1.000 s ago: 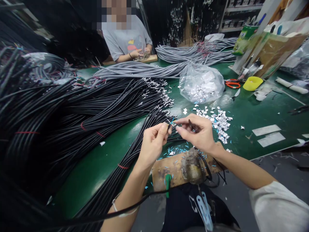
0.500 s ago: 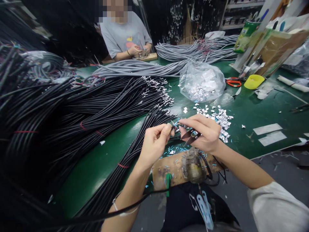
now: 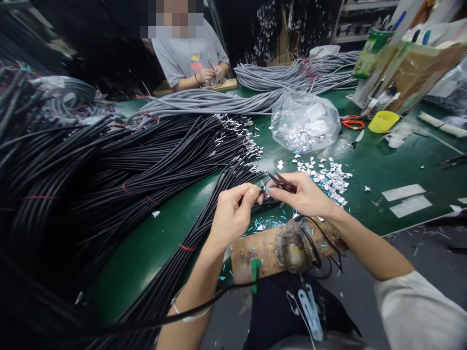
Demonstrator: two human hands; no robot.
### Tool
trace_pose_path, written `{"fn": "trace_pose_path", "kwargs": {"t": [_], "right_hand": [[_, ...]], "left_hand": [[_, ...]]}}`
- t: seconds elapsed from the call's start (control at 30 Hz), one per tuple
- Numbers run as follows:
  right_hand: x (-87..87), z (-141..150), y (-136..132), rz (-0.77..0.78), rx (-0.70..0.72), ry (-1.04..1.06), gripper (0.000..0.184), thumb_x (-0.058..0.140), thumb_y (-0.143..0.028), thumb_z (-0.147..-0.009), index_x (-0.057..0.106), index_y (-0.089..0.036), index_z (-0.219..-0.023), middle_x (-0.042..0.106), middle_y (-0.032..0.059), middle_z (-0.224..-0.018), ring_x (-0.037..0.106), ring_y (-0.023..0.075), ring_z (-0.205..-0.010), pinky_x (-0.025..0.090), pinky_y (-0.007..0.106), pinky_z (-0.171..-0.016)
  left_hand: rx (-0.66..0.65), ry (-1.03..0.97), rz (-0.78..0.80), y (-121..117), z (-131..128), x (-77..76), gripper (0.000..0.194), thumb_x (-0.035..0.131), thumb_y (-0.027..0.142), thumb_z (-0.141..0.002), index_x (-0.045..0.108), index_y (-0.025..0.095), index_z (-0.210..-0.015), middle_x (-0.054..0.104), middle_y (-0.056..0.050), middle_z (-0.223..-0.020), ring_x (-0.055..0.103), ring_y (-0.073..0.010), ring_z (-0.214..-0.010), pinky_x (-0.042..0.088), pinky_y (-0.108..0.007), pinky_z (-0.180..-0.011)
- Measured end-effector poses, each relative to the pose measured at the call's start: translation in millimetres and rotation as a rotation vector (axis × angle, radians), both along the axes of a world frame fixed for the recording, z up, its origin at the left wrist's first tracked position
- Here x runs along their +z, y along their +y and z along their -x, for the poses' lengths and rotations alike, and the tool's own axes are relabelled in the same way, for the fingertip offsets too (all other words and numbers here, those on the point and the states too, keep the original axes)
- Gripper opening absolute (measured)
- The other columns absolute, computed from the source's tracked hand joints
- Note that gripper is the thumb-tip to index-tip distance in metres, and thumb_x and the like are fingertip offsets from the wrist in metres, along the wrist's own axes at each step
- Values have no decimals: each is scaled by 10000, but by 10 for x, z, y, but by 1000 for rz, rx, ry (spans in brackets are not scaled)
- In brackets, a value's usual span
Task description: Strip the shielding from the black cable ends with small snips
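My left hand [image 3: 237,209] is closed, pinching a black cable near its stripped end. Thin coloured wires [image 3: 267,189], blue, red and white, fan out from that end. My right hand [image 3: 304,194] has thumb and fingertips at these wires. Within its curled fingers sits a pair of dark snips [image 3: 281,182], blades pointing up and left, apart from the wires. Just left of my hands lies a bundle of black cables [image 3: 204,226] tied with a red band. Below them, a wooden board [image 3: 248,260] carries a grimy rounded metal device [image 3: 294,250].
Foil scraps [image 3: 333,180] and blue wire bits [image 3: 272,222] litter the green table [image 3: 365,194]. Behind stand a clear plastic bag [image 3: 306,121], orange-handled scissors [image 3: 352,122] and a yellow object [image 3: 384,121]. Grey cables [image 3: 211,103] stretch across the back. A co-worker [image 3: 189,53] sits opposite.
My right hand has turned, swinging the snips from below the wires to above them. Its thumb now meets the wires. My left hand stays nearly in place on the cable.
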State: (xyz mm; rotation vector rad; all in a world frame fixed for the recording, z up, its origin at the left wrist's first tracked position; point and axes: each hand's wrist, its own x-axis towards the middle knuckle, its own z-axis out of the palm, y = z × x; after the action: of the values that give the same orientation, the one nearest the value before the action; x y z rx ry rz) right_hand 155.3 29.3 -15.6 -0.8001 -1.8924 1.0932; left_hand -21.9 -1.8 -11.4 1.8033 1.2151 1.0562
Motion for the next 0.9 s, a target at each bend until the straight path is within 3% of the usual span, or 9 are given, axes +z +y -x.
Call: {"fn": "trace_pose_path", "kwargs": {"t": [0.17,0.3,0.53,0.9], "right_hand": [[66,-8,-54,16,-104,174,182,654,-236,-775,691,-125,-914,715,62,-849,642,111,-710,526,240,-635],[96,-2,-102,77,-75,283,187,674,-224,-763,703,-147,-931,729,56,-797,674,125,-687,559,230,-584],[86,-4,-105,0,-123,258,146,709,-213,-731,730,-165,-868,738,44,-795,687,138,-696,569,219,-557],[95,-8,-126,-60,-110,227,170,670,-168,-765,726,-171,-926,749,44,-816,694,130,-715,574,216,-599]], "left_hand": [[-6,-100,49,2,16,-2,402,446,430,-893,521,150,-614,340,43,-496,250,-71,-460,202,-231,-448],[-20,-125,78,-1,21,12,416,452,454,-885,523,149,-611,319,46,-489,230,-70,-454,190,-235,-441],[-45,-94,105,-8,37,16,412,449,445,-888,533,148,-614,330,41,-496,224,-69,-456,178,-235,-435],[-78,-127,117,-3,54,47,417,455,455,-882,529,147,-610,328,46,-500,233,-67,-456,217,-232,-460]]}}
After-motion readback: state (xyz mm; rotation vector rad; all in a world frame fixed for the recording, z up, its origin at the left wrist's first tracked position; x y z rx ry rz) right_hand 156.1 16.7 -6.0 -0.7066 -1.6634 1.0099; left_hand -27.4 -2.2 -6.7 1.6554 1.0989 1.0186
